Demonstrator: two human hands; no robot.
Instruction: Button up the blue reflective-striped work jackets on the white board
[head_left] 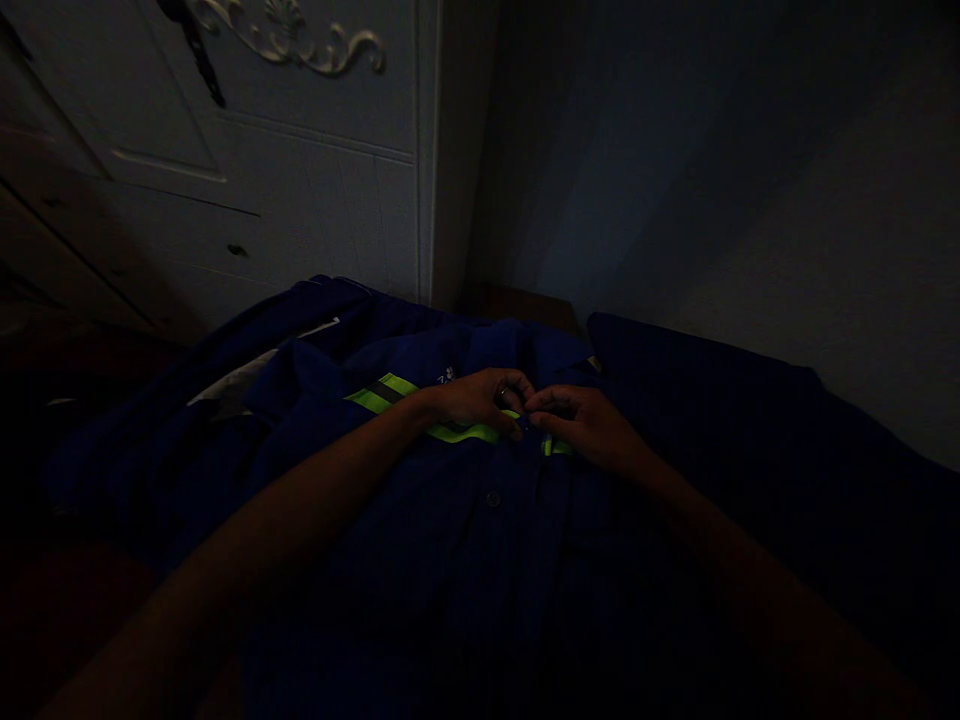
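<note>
A blue work shirt (420, 520) with a yellow-green reflective stripe (382, 393) lies spread in front of me in dim light. My left hand (480, 400) grips the shirt's front edge at the stripe, its fingers curled. Right beside it, my right hand (581, 420) pinches the front placket with thumb and fingertips. The two sets of fingertips almost meet. What exactly lies between them is too dark and small to make out. Below my hands a round button (493, 498) shows on the shirt front. A small white logo (446, 376) sits above the stripe.
Behind the shirt stands a white cabinet (322, 200) with carved trim and a dark handle (199, 55). A plain wall (750, 180) rises at the right. More dark blue cloth (712, 400) lies to the right, and a white-and-blue garment (240, 385) lies at the left.
</note>
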